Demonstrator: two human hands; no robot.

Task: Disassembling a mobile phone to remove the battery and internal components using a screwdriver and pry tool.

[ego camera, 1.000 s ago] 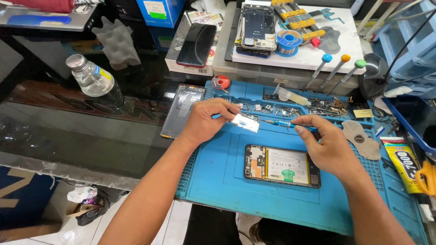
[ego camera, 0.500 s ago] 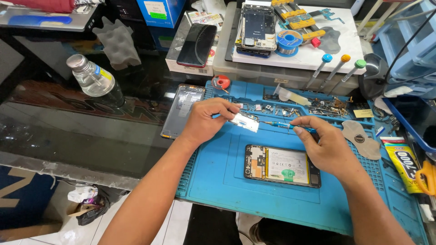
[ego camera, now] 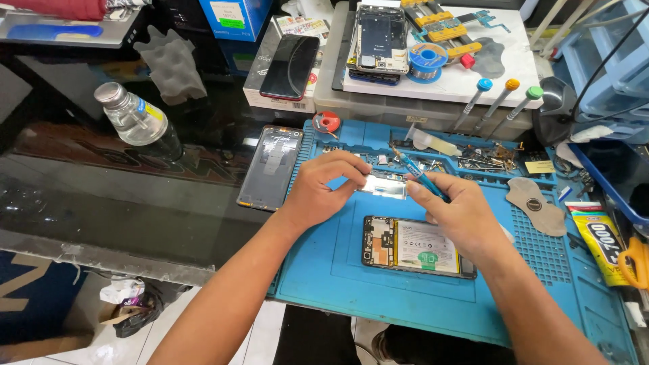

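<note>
Metal plate (ego camera: 384, 185), small and silvery, is being pinched at its left end by the fingers of the left hand (ego camera: 323, 188) and held just above the blue mat (ego camera: 324, 270), behind the opened phone (ego camera: 416, 246) that is lying face down on the mat. A blue-handled tool (ego camera: 419, 174) is being gripped by the closed fingers of the right hand (ego camera: 458, 213), and its tip is being pointed at the right end of the plate. A phone back cover (ego camera: 270, 166) is lying at the mat's left edge. A plastic bottle (ego camera: 138, 122) is lying on the dark glass counter (ego camera: 101, 203), well apart from the hands.
</note>
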